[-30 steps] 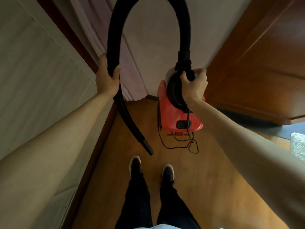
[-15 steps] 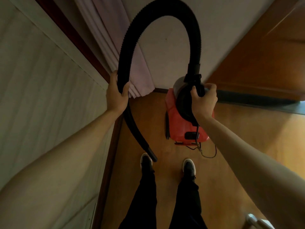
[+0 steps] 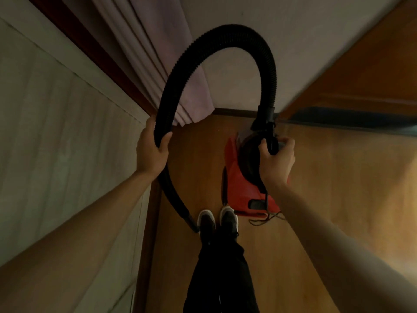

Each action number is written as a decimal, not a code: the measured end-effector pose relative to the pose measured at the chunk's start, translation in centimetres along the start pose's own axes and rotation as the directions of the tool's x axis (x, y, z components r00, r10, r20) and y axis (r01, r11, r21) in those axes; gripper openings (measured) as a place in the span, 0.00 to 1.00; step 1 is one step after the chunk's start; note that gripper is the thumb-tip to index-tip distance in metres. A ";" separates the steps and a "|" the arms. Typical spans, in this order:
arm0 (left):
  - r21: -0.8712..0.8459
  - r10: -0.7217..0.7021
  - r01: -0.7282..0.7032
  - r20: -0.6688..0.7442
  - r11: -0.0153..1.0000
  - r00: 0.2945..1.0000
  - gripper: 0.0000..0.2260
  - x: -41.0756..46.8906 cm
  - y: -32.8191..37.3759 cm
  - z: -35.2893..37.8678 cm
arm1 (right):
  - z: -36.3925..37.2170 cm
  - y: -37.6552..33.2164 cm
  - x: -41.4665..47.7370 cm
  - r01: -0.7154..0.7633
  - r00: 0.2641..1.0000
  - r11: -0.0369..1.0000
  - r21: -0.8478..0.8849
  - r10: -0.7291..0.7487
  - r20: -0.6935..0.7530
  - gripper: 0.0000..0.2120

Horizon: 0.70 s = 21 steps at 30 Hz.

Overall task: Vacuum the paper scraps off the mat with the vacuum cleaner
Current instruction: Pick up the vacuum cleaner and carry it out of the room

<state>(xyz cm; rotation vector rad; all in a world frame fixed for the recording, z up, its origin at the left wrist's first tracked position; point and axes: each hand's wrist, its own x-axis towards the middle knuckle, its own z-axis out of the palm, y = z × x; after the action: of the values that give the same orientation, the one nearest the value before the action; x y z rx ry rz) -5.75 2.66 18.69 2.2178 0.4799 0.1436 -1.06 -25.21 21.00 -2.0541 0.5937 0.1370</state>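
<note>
A red canister vacuum cleaner hangs above the wooden floor, carried by my right hand, which grips its black top handle. Its black ribbed hose arches up from the canister and comes down on the left. My left hand grips the hose there, and the nozzle end hangs beside my left shoe. A thin black cord dangles under the canister. No mat or paper scraps are in view.
A pale wall with a dark baseboard runs close along my left. A pinkish curtain hangs in the far corner. A wooden door or panel stands at the right. My two feet stand on the wood floor.
I have stepped back from the corner while carrying the vacuum. The canister and hose now hang closer to my feet, and the view has swung left. Both grips are unchanged.
</note>
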 end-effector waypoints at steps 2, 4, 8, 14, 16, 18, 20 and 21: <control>0.021 -0.002 0.001 0.027 1.000 1.000 0.19 0.1 -1.9 0.9 | 1.4 1.9 0.3 -0.020 1.000 1.000 -0.008 0.020 -0.006 0.17; 0.043 -0.014 0.012 0.039 0.999 0.999 0.21 0.3 -3.9 1.7 | 2.8 3.5 0.8 -0.032 0.999 0.999 -0.018 0.032 -0.005 0.16; 0.075 -0.042 0.036 0.075 0.996 0.996 0.21 0.6 -7.4 3.7 | 4.9 6.6 2.0 -0.061 0.998 0.997 -0.043 0.062 0.015 0.16; 0.111 -0.047 0.036 0.099 0.993 0.994 0.22 1.0 -11.7 6.9 | 8.7 10.7 4.1 -0.065 0.997 0.994 -0.089 0.069 0.044 0.16; 0.122 -0.063 0.050 0.109 0.991 0.992 0.22 1.1 -13.6 8.2 | 10.2 12.2 5.1 -0.073 0.995 0.993 -0.090 0.078 0.055 0.15; 0.131 -0.075 0.061 0.105 0.990 0.992 0.22 1.3 -14.8 8.9 | 11.3 13.1 5.7 -0.074 0.995 0.994 -0.086 0.080 0.062 0.15; 0.129 -0.082 0.069 0.097 0.989 0.992 0.22 1.5 -16.3 10.3 | 12.6 14.5 6.5 -0.052 0.996 0.994 -0.094 0.058 0.067 0.15; 0.124 -0.085 0.073 0.095 0.990 0.992 0.21 1.7 -16.9 11.0 | 13.2 15.0 6.9 -0.040 0.996 0.995 -0.096 0.047 0.074 0.15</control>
<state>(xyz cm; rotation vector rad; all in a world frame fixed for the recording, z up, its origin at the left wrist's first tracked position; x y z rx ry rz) -6.28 5.08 -1.41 2.3070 0.5318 -0.0397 -0.18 -22.97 -0.01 -2.1178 0.5945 0.2731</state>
